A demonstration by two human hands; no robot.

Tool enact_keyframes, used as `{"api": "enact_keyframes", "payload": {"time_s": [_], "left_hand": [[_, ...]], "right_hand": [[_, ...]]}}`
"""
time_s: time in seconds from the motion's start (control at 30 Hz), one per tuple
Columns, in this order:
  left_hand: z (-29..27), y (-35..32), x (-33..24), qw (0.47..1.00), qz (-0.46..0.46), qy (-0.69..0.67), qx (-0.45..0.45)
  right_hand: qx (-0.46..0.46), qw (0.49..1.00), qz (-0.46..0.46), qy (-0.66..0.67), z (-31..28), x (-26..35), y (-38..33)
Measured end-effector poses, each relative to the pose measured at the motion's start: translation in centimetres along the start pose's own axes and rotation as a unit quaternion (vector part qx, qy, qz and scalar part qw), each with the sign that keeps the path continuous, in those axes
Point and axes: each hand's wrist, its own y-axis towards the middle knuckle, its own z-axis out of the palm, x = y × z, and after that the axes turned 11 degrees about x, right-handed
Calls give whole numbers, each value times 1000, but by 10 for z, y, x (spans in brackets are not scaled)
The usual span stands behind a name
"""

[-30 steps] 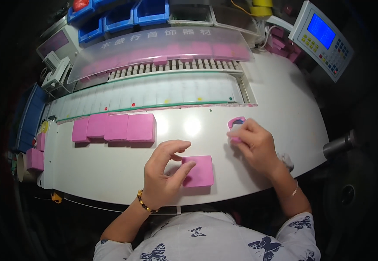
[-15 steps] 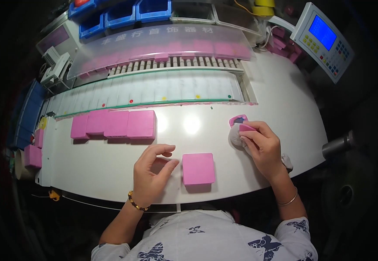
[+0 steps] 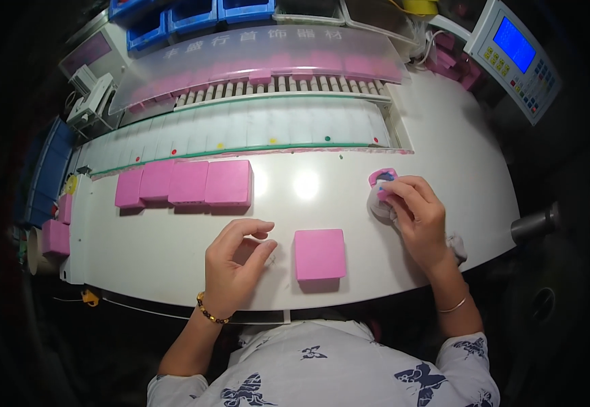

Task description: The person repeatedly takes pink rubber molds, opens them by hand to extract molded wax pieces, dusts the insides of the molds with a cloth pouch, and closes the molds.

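My left hand hovers over the front of the table, fingers curved and apart, with nothing in them. Just right of it lies a square pink block. My right hand is closed in a pinch on a small pink piece, at a round whitish bundle. The bundle has a pink rim around a dark bluish opening. My fingers partly cover the piece, so I cannot tell whether it is joined to the rim. A row of pink blocks stands at the left, side by side.
Behind the blocks runs a segmented white belt with coloured dots, and behind it rollers under a clear cover. A keypad unit with a blue screen overhangs at right. Blue bins stand at the back.
The belt's coloured dots have moved left, and a red one shows at its right end. My right hand keeps its pinch at the bundle. The whole view has shifted slightly.
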Motion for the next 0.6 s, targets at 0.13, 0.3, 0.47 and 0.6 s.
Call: {"api": "enact_keyframes", "payload": {"time_s": [0.13, 0.3, 0.47, 0.6], "left_hand": [[-4, 4, -11, 998, 6, 6, 60], [1, 12, -31, 958, 136, 142, 209], [18, 14, -15, 941, 126, 195, 246], [22, 14, -11, 956, -94, -194, 197]], "right_hand": [[31, 999, 24, -5, -6, 0, 1], [32, 999, -14, -33, 6, 8, 11], [-5, 981, 75, 178, 19, 21, -2], [4, 960, 63, 274, 13, 27, -16]]}}
